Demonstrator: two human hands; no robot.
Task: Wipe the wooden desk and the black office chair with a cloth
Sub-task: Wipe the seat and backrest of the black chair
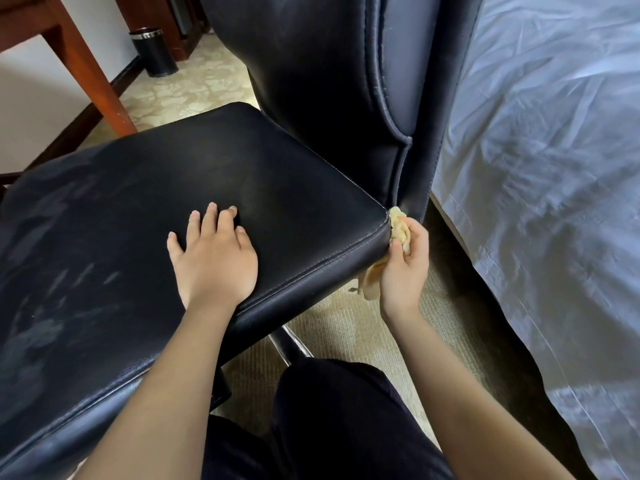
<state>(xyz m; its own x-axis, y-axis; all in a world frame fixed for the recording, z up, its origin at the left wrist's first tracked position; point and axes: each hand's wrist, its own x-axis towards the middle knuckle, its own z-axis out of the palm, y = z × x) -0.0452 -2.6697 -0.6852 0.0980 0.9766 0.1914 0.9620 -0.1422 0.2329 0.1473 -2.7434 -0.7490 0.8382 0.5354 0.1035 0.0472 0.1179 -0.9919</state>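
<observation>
1. Yellow cloth [398,233] is gripped in the right hand [405,268], against the chair seat [277,188] right corner.
2. Left hand [214,258] lies flat, fingers straight, holding nothing.
3. Better to press firmly along the seam.

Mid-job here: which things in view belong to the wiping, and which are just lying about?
Job:
chair, with the left hand flat on its seat
cloth, gripped by the right hand at the seat's corner
desk, only a wooden leg in view

Lying about:
bin on the floor by the wall
bed beside the chair
</observation>
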